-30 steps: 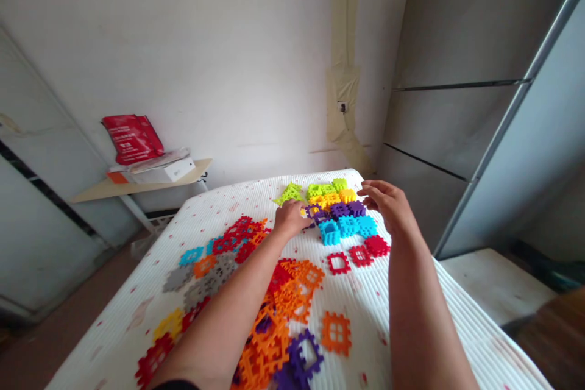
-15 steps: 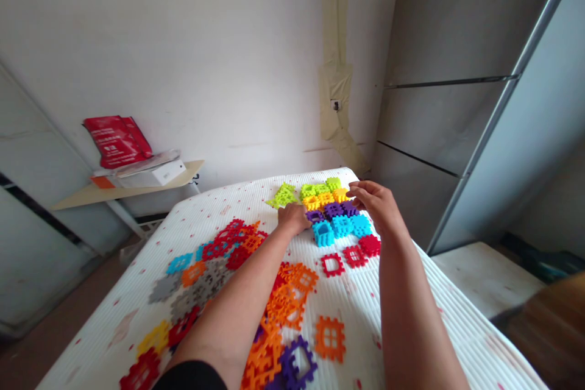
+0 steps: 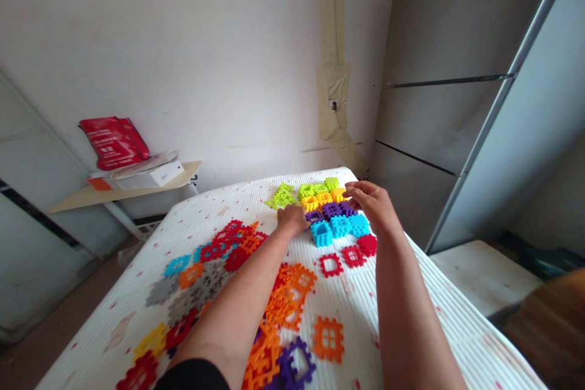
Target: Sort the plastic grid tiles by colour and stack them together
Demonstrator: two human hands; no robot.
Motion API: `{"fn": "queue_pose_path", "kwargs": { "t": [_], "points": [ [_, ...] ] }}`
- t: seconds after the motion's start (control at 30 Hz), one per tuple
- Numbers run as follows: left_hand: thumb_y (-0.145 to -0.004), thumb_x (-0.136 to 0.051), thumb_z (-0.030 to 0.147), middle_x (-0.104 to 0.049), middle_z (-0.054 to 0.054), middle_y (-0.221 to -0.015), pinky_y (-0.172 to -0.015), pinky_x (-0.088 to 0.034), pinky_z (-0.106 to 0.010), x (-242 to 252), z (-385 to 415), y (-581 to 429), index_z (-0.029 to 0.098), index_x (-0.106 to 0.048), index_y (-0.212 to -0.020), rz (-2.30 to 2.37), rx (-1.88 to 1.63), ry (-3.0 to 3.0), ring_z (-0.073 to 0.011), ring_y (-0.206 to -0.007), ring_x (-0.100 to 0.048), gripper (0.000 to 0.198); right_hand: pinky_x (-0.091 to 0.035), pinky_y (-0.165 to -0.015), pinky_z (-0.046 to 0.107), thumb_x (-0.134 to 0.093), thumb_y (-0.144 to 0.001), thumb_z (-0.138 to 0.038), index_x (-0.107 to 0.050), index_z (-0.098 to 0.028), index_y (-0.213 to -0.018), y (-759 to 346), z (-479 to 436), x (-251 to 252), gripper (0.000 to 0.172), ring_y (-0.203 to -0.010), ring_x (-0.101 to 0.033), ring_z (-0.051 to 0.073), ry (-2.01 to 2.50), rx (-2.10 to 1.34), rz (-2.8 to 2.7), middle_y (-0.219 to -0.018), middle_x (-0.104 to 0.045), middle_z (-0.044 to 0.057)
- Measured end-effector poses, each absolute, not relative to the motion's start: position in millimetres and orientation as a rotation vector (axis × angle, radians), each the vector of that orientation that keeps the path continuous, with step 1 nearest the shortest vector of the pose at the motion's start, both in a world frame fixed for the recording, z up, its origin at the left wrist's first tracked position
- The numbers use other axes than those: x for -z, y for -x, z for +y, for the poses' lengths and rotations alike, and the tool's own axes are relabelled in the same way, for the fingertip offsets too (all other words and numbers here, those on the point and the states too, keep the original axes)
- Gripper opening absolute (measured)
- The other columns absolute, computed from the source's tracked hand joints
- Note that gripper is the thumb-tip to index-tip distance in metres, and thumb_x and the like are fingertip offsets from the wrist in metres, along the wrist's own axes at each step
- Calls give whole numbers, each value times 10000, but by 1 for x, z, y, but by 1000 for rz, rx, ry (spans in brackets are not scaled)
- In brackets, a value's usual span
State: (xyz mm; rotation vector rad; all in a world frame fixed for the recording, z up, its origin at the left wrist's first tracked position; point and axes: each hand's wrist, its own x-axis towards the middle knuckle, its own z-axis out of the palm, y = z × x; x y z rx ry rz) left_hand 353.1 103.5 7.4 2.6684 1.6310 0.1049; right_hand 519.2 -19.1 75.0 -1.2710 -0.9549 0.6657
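My left hand (image 3: 293, 219) is closed, fingers curled down at the left end of a row of purple blocks (image 3: 331, 211); anything in its grasp is hidden. At the right end of the yellow block row (image 3: 323, 199), my right hand (image 3: 371, 200) has thumb and fingers drawn together, and I cannot make out what they hold. Lime green blocks (image 3: 319, 189) line up behind the yellow ones. Light blue blocks (image 3: 340, 226) stand in front of the purple row. Nearer me lies a row of red notched pieces (image 3: 353, 256).
Orange notched pieces (image 3: 274, 317) pile up beside my left forearm, with grey pieces (image 3: 201, 286) and red ones (image 3: 231, 237) to its left. Loose lime green pieces (image 3: 281, 196) lie near the back edge. A side shelf (image 3: 77, 195) holds red packets (image 3: 114, 143). A grey cabinet (image 3: 439, 97) stands right.
The whole view has shifted slightly, with things sitting a little further left. Both hands stay nearly in place beside the block rows.
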Motion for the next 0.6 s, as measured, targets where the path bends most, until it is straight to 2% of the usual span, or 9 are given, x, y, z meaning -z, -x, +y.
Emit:
{"fn": "queue_pose_path", "kwargs": {
  "t": [0.23,0.37,0.5,0.6],
  "points": [
    [-700,-589,501,-638,-119,-1055,-858,-401,-413,-10,102,-354,224,-668,-954,1634,-139,-2656,-301,-1037,-549,385,-412,-508,232,-605,-618,-374,-643,-137,-839,-517,-20,-78,327,-514,-530,102,1274,-676,-954,-674,-653,32],
    [-681,-623,436,-645,-109,-1032,-869,-394,-411,-14,97,-352,229,-677,-917,1627,-183,-2639,-295,-1031,-550,318,-422,-513,231,-605,-621,-362,-645,-132,-839,-517,-20,-77,320,-520,-540,104,1279,-667,-954,-674,-657,37],
    [-657,-650,359,-656,-77,-979,-854,-402,-381,-22,91,-345,243,-688,-864,1595,-261,-2604,-278,-1011,-553,240,-423,-513,228,-604,-628,-354,-646,-128,-840,-518,-20,-77,312,-514,-536,98,1274,-663,-953,-684,-662,40],
    [-686,-628,332,-655,-52,-942,-801,-428,-336,-38,85,-337,240,-687,-918,1518,-337,-2576,-241,-956,-574,257,-423,-510,229,-605,-631,-346,-647,-126,-847,-523,-21,-76,311,-508,-529,95,1268,-644,-944,-697,-666,46]
  ]
}}
